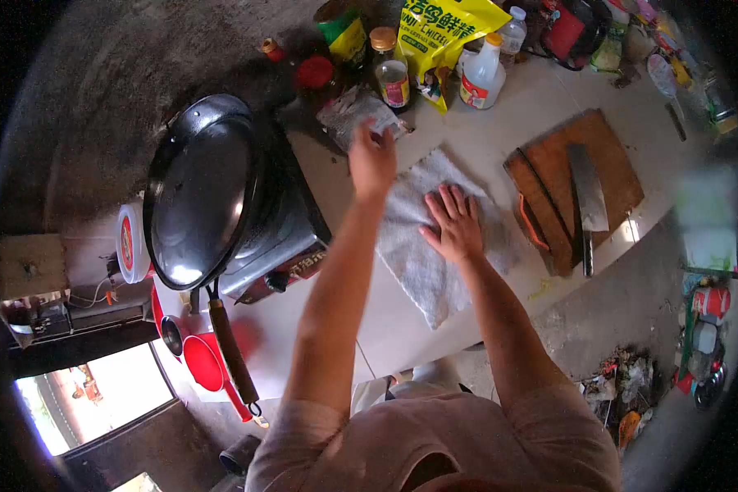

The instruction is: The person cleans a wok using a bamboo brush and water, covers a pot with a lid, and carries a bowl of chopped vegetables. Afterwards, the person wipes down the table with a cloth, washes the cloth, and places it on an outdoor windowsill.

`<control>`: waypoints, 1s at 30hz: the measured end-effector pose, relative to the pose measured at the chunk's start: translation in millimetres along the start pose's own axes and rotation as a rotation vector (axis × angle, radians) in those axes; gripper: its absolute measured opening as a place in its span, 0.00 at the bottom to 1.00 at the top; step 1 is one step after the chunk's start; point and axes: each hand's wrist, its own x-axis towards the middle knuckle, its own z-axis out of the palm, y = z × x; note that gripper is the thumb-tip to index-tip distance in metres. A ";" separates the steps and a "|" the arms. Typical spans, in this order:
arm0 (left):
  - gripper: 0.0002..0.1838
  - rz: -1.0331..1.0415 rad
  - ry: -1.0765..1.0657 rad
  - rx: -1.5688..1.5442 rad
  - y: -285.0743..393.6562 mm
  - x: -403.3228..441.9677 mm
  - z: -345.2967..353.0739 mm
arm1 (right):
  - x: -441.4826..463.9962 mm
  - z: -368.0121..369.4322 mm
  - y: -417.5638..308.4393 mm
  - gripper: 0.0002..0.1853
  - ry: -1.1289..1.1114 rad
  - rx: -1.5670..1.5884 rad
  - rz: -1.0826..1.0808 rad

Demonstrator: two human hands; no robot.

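Note:
My right hand [453, 225] lies flat, fingers spread, on a light grey cloth [422, 275] laid out on the counter. Farther up and to the left, my left hand [372, 160] has its fingers curled together over the near edge of a crumpled, dark and silvery packet [344, 115]. Whether the fingers grip that packet or something smaller is hidden. To the right of the cloth is a wooden cutting board [623, 172], with a cleaver [589, 193] and an orange-edged dark tool [533, 221] on it.
On the left a black wok [197, 197] sits by a gas stove [283, 221], its handle pointing toward me. Red ladles [203, 361] are at the counter's left edge. A glass jar [391, 74], a yellow bag [447, 33] and a white jug [482, 78] line the back.

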 end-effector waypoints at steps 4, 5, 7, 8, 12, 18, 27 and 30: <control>0.16 0.006 -0.063 0.555 -52.4 115.7 29.3 | 15.3 -9.0 16.4 0.33 -0.044 0.042 0.012; 0.16 0.047 -0.083 0.658 -71.4 136.8 36.5 | 20.7 -13.1 18.9 0.34 -0.056 0.045 0.012; 0.17 0.145 -0.135 0.812 -107.7 166.4 50.1 | 26.0 -15.2 25.9 0.34 -0.057 0.067 0.008; 0.17 0.184 -0.154 0.867 -117.6 174.9 53.3 | 30.0 -17.4 28.9 0.34 -0.057 0.069 0.012; 0.11 0.058 -0.422 1.135 -79.4 181.7 61.3 | 46.0 -16.4 34.8 0.34 -0.078 0.093 0.019; 0.10 -0.055 -0.307 1.066 30.2 152.9 4.2 | 58.3 -22.6 37.3 0.34 -0.047 0.118 0.027; 0.13 0.165 -0.382 1.118 83.2 184.7 -47.2 | 64.5 -16.7 35.7 0.33 0.004 0.112 0.036; 0.14 0.182 -0.430 1.260 93.4 217.6 -30.4 | 68.5 -15.6 32.0 0.33 0.026 0.104 0.034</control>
